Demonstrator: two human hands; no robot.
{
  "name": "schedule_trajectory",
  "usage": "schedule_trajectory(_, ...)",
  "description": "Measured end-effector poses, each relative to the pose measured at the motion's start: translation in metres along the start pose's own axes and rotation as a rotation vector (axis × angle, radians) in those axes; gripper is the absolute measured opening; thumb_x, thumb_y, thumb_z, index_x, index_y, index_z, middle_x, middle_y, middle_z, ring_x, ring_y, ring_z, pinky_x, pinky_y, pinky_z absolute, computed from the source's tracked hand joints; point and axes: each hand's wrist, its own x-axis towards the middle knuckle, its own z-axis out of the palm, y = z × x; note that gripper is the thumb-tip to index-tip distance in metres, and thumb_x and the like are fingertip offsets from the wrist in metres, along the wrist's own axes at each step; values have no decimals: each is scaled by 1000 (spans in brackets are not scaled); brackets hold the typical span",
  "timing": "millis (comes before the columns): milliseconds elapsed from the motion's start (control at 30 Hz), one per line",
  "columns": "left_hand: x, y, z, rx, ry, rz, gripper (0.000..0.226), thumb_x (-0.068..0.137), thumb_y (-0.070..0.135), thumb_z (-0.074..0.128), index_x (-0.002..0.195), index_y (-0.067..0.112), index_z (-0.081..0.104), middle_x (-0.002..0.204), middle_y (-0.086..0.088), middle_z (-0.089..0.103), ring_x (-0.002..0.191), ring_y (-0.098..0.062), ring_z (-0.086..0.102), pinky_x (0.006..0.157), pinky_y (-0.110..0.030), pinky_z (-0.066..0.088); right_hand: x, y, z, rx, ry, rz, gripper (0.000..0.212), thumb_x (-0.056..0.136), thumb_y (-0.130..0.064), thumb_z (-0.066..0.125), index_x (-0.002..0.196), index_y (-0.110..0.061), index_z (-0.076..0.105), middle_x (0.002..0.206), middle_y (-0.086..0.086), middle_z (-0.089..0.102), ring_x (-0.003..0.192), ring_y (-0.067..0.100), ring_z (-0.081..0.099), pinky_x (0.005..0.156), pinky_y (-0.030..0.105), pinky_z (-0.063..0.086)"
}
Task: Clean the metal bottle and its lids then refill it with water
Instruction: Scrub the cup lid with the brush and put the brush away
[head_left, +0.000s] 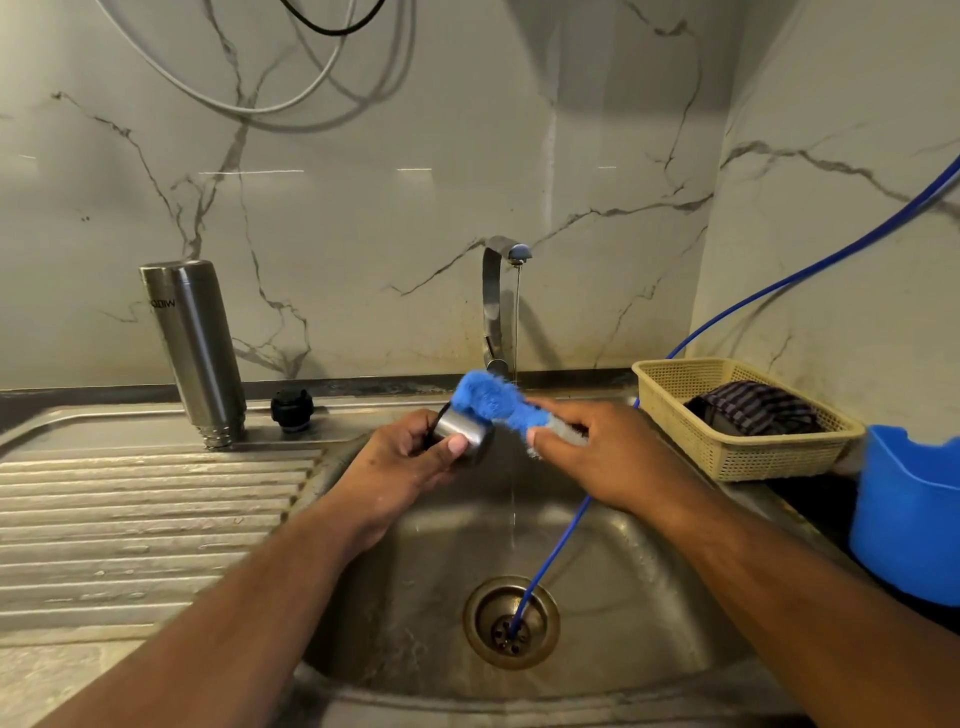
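While a thin stream falls into it from the one tap on its back rim, the sink fills the middle of the view, and the ribbed steel desk stretches away to its left. One blue tub sits at the right edge. One yellow basket, with a dark striped cloth in it, stands just beside the tub, right of the sink. One bottle stands mouth down at the desk's far edge, leaning a little. It is well apart from both hands and on the left hand's side. One blue hose comes down from the right and ends in the drain.

Over the basin, the left grip is curled round the steel lid, thumb across its near wall. The right grip pinches the tail of one blue scrubber. The scrubber's long axis runs from that hand up and to the left, and its head lies on the lid's top. So the lid sits just left of the right grip, touching the scrubber, with the stream falling just to its right. I judge that scrubbing this lid is the step in hand. Rinsing it should need only a short shift rightward under the water.

There are two lids: the steel one held, and one black lid on the desk just right of the bottle's mouth, nearer the left grip.
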Motion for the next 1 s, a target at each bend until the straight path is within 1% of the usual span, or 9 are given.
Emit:
schedule_trajectory(133, 2, 2, -4, -28, 15, 13, 30, 96, 13, 64, 126, 16, 65, 119, -5, 73, 114, -14, 69, 92, -25, 56, -2, 1, 0, 26, -60, -28, 46, 91, -47, 68, 136, -49, 59, 116, -21, 69, 96, -2, 65, 87, 28, 57)
schedule_trajectory(300, 1, 2, -2, -90, 12, -11, 27, 97, 12, 62, 124, 12, 65, 119, -8, 73, 117, -16, 67, 93, -25, 56, 0, 1, 0, 37, -17, -9, 45, 92, -46, 67, 137, -44, 60, 117, -16, 72, 98, -2, 65, 90, 30, 56)
schedule_trajectory(433, 1, 0, 0, -58, -4, -8, 26, 97, 15, 63, 122, 13, 67, 117, -9, 73, 114, -15, 68, 90, -23, 55, 1, 2, 2, -1, -31, -31, 45, 93, -46, 66, 138, -45, 59, 113, -17, 70, 95, -2, 64, 82, 22, 54)
schedule_trajectory(633, 2, 1, -2, 126, 59, 31, 22, 93, 17, 70, 114, 14, 74, 101, -2, 78, 91, -4, 71, 72, -10, 51, 1, 4, 2, -26, -90, -73, 44, 92, -47, 67, 136, -49, 59, 115, -19, 71, 95, -2, 65, 83, 26, 55)
schedule_trajectory(733, 1, -1, -1, 144, 45, 41, 17, 92, 14, 70, 109, 12, 76, 97, -6, 78, 85, -8, 71, 71, -11, 52, 4, 8, 1, 4, -27, -16, 41, 92, -46, 67, 133, -47, 62, 114, -18, 73, 92, -5, 65, 83, 24, 55)
schedule_trajectory(800, 0, 1, -1, 159, 65, 40, 16, 93, 13, 70, 108, 13, 75, 89, 0, 77, 76, -6, 67, 65, -10, 50, 2, 8, 2, 28, -97, -54, 44, 91, -49, 68, 134, -54, 58, 115, -19, 71, 95, -3, 66, 86, 27, 57)
schedule_trajectory(867, 0, 1, -3, 177, 65, 25, 19, 94, 13, 69, 111, 17, 74, 97, 2, 78, 86, -10, 70, 73, -13, 51, 0, 5, 3, 10, -125, -75, 45, 92, -48, 67, 136, -54, 56, 113, -20, 70, 93, -4, 64, 80, 21, 54)
schedule_trajectory(933, 1, -1, -6, 196, 40, 9, 21, 95, 16, 68, 114, 22, 74, 105, 0, 77, 101, -14, 71, 84, -22, 52, 4, 6, 3, 6, -31, -25, 42, 94, -45, 65, 136, -45, 60, 103, -19, 71, 85, -8, 63, 70, 14, 47)
schedule_trajectory(1000, 0, 1, -8, 184, 37, -5, 22, 96, 17, 67, 116, 22, 74, 107, 0, 77, 105, -15, 70, 89, -27, 52, 3, 7, 3, 18, -32, -18, 41, 95, -44, 64, 136, -44, 61, 100, -18, 71, 85, -8, 63, 69, 14, 47)
